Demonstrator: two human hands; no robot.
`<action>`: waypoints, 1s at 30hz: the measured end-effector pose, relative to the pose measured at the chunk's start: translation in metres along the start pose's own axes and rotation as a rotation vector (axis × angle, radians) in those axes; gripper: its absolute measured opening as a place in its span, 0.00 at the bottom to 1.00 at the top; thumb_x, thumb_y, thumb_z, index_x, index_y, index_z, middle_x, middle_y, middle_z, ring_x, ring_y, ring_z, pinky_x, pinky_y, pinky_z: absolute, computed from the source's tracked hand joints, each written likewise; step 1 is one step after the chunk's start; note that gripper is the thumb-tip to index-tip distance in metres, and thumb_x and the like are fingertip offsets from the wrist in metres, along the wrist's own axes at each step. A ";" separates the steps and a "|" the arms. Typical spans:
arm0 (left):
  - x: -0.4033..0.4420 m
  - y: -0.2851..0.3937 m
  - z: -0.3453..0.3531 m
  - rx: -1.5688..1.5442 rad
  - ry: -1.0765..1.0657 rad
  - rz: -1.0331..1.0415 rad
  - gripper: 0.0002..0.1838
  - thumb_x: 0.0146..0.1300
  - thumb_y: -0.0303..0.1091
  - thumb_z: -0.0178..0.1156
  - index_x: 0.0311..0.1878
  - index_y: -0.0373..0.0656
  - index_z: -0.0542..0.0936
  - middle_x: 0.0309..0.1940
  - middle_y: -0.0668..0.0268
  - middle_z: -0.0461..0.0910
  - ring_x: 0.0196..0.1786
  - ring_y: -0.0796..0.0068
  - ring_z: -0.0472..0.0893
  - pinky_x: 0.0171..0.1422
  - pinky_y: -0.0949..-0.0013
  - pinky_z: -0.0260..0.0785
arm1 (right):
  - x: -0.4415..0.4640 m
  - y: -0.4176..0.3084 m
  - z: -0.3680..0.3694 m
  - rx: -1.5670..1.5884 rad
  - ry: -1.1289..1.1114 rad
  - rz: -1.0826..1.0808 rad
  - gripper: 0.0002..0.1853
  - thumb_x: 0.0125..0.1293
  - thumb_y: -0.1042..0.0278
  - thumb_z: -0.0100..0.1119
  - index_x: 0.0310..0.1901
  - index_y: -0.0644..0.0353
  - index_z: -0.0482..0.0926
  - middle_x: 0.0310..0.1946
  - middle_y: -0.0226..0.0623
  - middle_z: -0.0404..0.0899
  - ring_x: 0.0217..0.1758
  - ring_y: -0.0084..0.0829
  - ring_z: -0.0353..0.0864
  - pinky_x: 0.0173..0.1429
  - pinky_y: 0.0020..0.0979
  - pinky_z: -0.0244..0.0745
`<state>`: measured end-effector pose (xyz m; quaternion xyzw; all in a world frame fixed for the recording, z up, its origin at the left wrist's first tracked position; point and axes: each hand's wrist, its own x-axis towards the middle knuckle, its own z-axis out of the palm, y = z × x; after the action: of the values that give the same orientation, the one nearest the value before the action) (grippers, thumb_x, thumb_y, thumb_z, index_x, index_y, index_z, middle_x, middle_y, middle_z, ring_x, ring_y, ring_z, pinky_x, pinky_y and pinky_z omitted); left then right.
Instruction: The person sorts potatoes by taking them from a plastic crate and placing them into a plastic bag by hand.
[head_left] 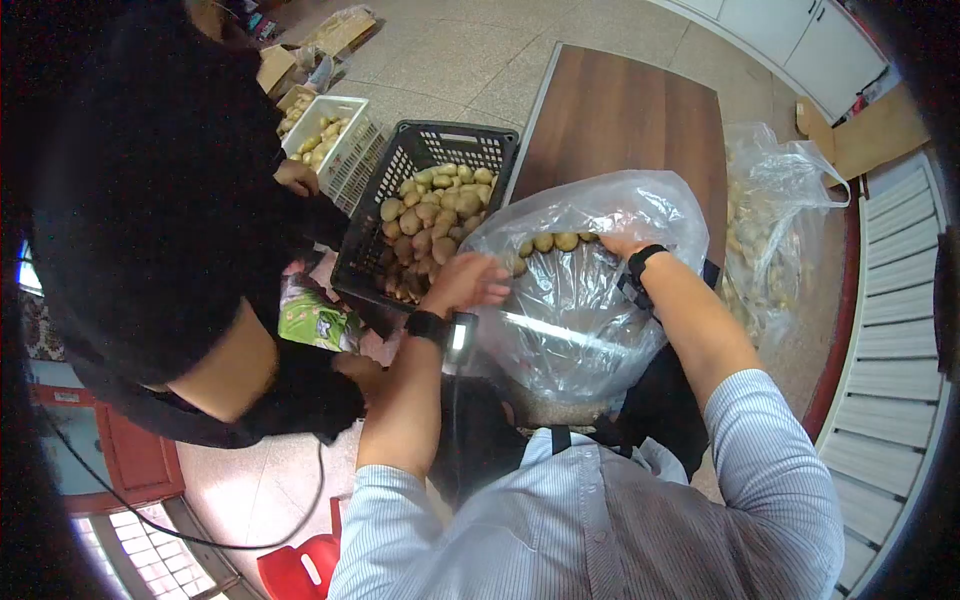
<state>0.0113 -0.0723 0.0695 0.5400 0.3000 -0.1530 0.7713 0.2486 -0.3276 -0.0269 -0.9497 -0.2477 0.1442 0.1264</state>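
Note:
A large clear plastic bag point(575, 340) spreads in front of me, partly over the near end of a brown wooden table. A row of small round potatoes point(543, 242) shows inside it. My right hand point(622, 244) reaches in at the bag's upper right, close to the potatoes; its fingertips are hidden. At the bag's left edge, my left hand point(468, 282) is open, fingers stretched to the right and nothing seen in it. Just beyond that hand stands a black plastic crate point(450, 132) holding many potatoes point(428, 218).
A person in black point(170, 200) is close on my left, one hand point(297, 178) near a white crate point(352, 112) of potatoes. Beyond the wooden table point(620, 120), a filled clear bag point(770, 210) lies on the right. A red stool point(303, 568) stands lower left.

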 end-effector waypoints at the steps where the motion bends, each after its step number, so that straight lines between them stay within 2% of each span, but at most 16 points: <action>1: 0.000 0.000 0.000 0.001 0.006 -0.005 0.17 0.70 0.42 0.51 0.53 0.39 0.69 0.47 0.54 0.79 0.41 0.57 0.84 0.43 0.58 0.80 | -0.005 -0.002 -0.004 -0.006 0.012 0.006 0.27 0.62 0.48 0.48 0.56 0.58 0.74 0.55 0.52 0.74 0.59 0.51 0.73 0.63 0.47 0.67; 3: 0.000 0.001 0.000 0.005 0.003 -0.006 0.17 0.70 0.42 0.51 0.54 0.39 0.68 0.48 0.54 0.79 0.41 0.57 0.84 0.42 0.58 0.80 | -0.008 0.000 -0.004 -0.011 0.024 0.012 0.27 0.63 0.49 0.48 0.57 0.58 0.74 0.55 0.52 0.74 0.60 0.51 0.73 0.64 0.47 0.67; 5: 0.001 0.000 -0.001 0.009 0.000 -0.005 0.18 0.70 0.42 0.51 0.54 0.39 0.68 0.48 0.54 0.79 0.41 0.57 0.84 0.42 0.58 0.80 | -0.002 0.014 0.012 -0.091 0.063 -0.114 0.23 0.65 0.53 0.44 0.56 0.56 0.75 0.56 0.49 0.75 0.61 0.49 0.72 0.64 0.46 0.66; 9: 0.003 -0.002 0.001 0.077 0.016 0.013 0.19 0.70 0.42 0.50 0.56 0.39 0.68 0.48 0.54 0.79 0.42 0.57 0.83 0.42 0.58 0.80 | -0.028 -0.010 -0.024 -0.080 0.049 -0.061 0.21 0.66 0.55 0.42 0.55 0.53 0.76 0.57 0.45 0.75 0.61 0.47 0.72 0.65 0.46 0.65; 12: 0.005 -0.007 -0.002 0.074 0.020 0.029 0.19 0.70 0.42 0.50 0.56 0.39 0.68 0.48 0.54 0.79 0.43 0.57 0.83 0.41 0.59 0.79 | -0.029 -0.023 -0.035 -0.185 -0.028 -0.126 0.21 0.67 0.53 0.42 0.55 0.50 0.76 0.58 0.42 0.74 0.62 0.45 0.71 0.65 0.46 0.64; 14: 0.003 -0.007 -0.003 0.070 0.015 0.059 0.18 0.69 0.42 0.50 0.55 0.40 0.69 0.48 0.54 0.79 0.43 0.58 0.83 0.41 0.60 0.79 | -0.028 -0.027 -0.036 -0.108 -0.016 -0.030 0.23 0.67 0.50 0.42 0.57 0.50 0.75 0.60 0.42 0.72 0.64 0.45 0.70 0.67 0.46 0.62; 16: 0.000 -0.005 0.002 0.048 0.007 0.071 0.19 0.67 0.40 0.53 0.54 0.37 0.68 0.43 0.55 0.79 0.35 0.59 0.83 0.34 0.64 0.79 | -0.021 -0.020 -0.025 -0.114 -0.031 -0.047 0.24 0.67 0.49 0.42 0.59 0.49 0.74 0.61 0.41 0.71 0.65 0.44 0.69 0.68 0.45 0.61; 18: -0.008 0.006 0.009 0.056 0.007 0.056 0.20 0.67 0.41 0.52 0.54 0.36 0.69 0.44 0.55 0.78 0.35 0.60 0.84 0.33 0.65 0.78 | -0.004 -0.001 -0.003 -0.076 0.000 -0.088 0.26 0.67 0.46 0.42 0.61 0.48 0.72 0.64 0.39 0.68 0.68 0.42 0.64 0.71 0.44 0.56; 20: -0.012 0.009 0.012 0.198 0.045 0.080 0.20 0.67 0.41 0.52 0.54 0.36 0.69 0.43 0.55 0.78 0.35 0.61 0.84 0.32 0.66 0.78 | -0.025 -0.019 -0.033 -0.028 0.027 -0.151 0.26 0.66 0.47 0.43 0.61 0.48 0.72 0.64 0.39 0.68 0.69 0.42 0.62 0.72 0.44 0.55; 21: 0.004 -0.002 0.000 0.133 -0.027 0.069 0.20 0.67 0.42 0.52 0.54 0.36 0.69 0.43 0.56 0.78 0.35 0.62 0.84 0.32 0.67 0.78 | -0.035 -0.029 -0.048 -0.031 0.030 -0.159 0.26 0.66 0.47 0.43 0.61 0.48 0.72 0.64 0.39 0.68 0.69 0.42 0.62 0.72 0.44 0.55; 23: 0.011 -0.008 -0.003 0.113 -0.012 0.069 0.20 0.67 0.42 0.52 0.54 0.36 0.69 0.43 0.56 0.78 0.34 0.63 0.84 0.31 0.67 0.78 | -0.051 -0.046 -0.070 -0.045 0.061 -0.272 0.22 0.63 0.58 0.47 0.56 0.55 0.75 0.58 0.46 0.73 0.64 0.49 0.67 0.68 0.44 0.60; 24: 0.010 -0.008 -0.001 0.098 -0.002 0.059 0.19 0.67 0.42 0.53 0.53 0.36 0.69 0.43 0.56 0.78 0.34 0.63 0.84 0.31 0.67 0.79 | -0.054 -0.052 -0.077 -0.046 0.063 -0.278 0.22 0.63 0.58 0.47 0.56 0.55 0.75 0.58 0.46 0.73 0.64 0.49 0.67 0.68 0.44 0.60; 26: 0.007 -0.008 0.000 0.078 0.006 0.059 0.19 0.67 0.42 0.53 0.53 0.37 0.69 0.43 0.56 0.78 0.34 0.63 0.84 0.31 0.67 0.79 | -0.058 -0.059 -0.084 -0.063 -0.089 -0.051 0.24 0.65 0.53 0.45 0.61 0.52 0.72 0.64 0.42 0.68 0.67 0.44 0.65 0.71 0.41 0.57; 30: 0.003 -0.004 0.001 0.089 -0.005 0.053 0.18 0.67 0.41 0.53 0.51 0.37 0.68 0.42 0.57 0.78 0.33 0.65 0.84 0.30 0.67 0.79 | -0.059 -0.049 -0.066 -0.049 0.047 -0.029 0.24 0.63 0.54 0.48 0.58 0.53 0.75 0.62 0.44 0.70 0.65 0.45 0.68 0.69 0.42 0.61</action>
<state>0.0116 -0.0743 0.0644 0.5810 0.2764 -0.1470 0.7513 0.2001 -0.3269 0.0619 -0.9519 -0.2617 0.1140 0.1111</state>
